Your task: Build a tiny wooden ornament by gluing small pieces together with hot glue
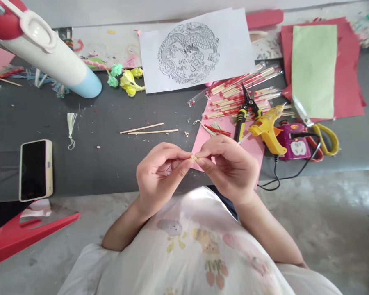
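My left hand [161, 174] and my right hand [229, 170] meet over the table's near edge, thumbs and index fingers pinched together. Between the fingertips is a tiny pale piece [193, 157], like a bit of wood; its exact shape is too small to tell, and whether it is one bit or two. Beyond the hands lie two thin wooden sticks [153, 132] and a few small cut bits [186, 134]. Yellow-and-black cutters [240, 123] and a yellow glue gun [269, 129] rest to the right, partly over a pink sheet [203, 141].
Wrapped chopsticks [246, 90] lie beside a dragon drawing [230, 49]. Scissors [327, 137] and a purple box [295, 143] are at right, near green paper [313, 71]. Leftward are a phone [33, 170], a tassel [71, 127] and a tall bottle [58, 57]. The glue gun's cord [290, 177] hangs at the edge.
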### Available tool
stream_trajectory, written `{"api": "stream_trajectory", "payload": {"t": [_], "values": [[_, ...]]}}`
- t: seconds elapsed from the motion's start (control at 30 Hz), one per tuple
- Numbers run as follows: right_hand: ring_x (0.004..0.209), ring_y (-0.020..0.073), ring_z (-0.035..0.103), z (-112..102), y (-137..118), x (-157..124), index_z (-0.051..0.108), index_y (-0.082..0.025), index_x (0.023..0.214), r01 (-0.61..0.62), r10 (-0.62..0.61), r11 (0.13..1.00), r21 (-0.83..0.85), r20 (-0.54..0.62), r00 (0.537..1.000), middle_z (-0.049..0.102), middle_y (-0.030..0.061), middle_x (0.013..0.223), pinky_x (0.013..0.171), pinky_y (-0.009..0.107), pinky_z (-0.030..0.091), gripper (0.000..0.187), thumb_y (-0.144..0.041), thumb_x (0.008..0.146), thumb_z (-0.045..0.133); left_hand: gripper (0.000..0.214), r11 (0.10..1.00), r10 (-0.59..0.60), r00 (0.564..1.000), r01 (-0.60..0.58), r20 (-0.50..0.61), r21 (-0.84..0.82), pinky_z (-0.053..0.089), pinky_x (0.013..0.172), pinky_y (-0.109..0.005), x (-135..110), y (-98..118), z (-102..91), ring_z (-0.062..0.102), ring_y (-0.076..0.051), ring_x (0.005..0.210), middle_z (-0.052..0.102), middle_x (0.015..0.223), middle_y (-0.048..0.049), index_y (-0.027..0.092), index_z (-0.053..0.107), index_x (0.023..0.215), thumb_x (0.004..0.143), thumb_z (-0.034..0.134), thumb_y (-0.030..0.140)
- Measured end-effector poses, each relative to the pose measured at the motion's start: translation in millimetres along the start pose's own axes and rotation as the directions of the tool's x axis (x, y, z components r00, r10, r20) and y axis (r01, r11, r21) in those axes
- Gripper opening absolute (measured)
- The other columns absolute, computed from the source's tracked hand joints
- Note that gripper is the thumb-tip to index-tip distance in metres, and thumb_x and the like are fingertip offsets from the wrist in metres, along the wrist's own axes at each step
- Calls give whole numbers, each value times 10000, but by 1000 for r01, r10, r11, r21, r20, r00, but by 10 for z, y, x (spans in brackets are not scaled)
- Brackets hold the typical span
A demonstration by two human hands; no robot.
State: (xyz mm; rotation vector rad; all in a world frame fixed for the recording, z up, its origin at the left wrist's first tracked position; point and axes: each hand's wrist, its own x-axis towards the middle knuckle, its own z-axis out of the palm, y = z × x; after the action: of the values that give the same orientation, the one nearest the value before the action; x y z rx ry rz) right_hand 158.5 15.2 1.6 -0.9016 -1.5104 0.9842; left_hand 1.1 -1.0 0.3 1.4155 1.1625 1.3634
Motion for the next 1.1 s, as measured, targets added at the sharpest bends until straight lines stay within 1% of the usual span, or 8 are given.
{"api": "stream_trajectory", "payload": {"t": [0.2, 0.4, 0.7, 0.9, 1.1], "values": [[702, 117, 564, -9, -17, -4, 691, -210, 883, -31, 31, 999, 11, -12, 999, 626, 2, 775, 615, 290, 463, 146, -84, 809, 687, 116, 1000, 12, 1000, -11, -10, 9, 498, 548, -202, -3, -1, 0, 583, -88, 686, 645, 813, -20, 204, 721, 891, 793, 723, 143], [693, 128, 571, -11, -16, -6, 687, -227, 870, -54, 53, 998, -25, -11, 999, 639, 8, 778, 599, 298, 476, 96, -142, 825, 685, 80, 999, 1, 1000, 0, -14, 48, 501, 542, -210, -7, 14, 3, 587, -92, 666, 651, 800, -22, 205, 727, 879, 799, 730, 205], [713, 128, 584, -12, -3, -2, 683, -220, 892, -29, 29, 999, -41, 0, 1000, 639, 12, 796, 606, 295, 476, 140, -106, 811, 686, 112, 999, 14, 1000, -14, -6, 49, 502, 548, -214, -11, 14, -2, 590, -88, 675, 638, 807, -11, 206, 728, 894, 795, 724, 153], [699, 131, 578, -18, 1, -14, 681, -227, 886, -42, 42, 997, -60, -5, 999, 637, 9, 786, 587, 295, 472, 118, -130, 819, 679, 101, 999, 13, 1000, -12, -27, 39, 502, 539, -208, -14, 8, 6, 594, -91, 682, 651, 822, -17, 200, 722, 892, 795, 727, 172], [692, 128, 567, -20, -8, -22, 688, -230, 880, -37, 36, 999, -23, -21, 999, 635, 6, 776, 590, 298, 462, 123, -124, 816, 685, 94, 999, 0, 1000, 1, -27, 40, 494, 547, -212, -11, 6, 10, 593, -94, 682, 654, 810, -19, 206, 725, 881, 790, 735, 185]]}}
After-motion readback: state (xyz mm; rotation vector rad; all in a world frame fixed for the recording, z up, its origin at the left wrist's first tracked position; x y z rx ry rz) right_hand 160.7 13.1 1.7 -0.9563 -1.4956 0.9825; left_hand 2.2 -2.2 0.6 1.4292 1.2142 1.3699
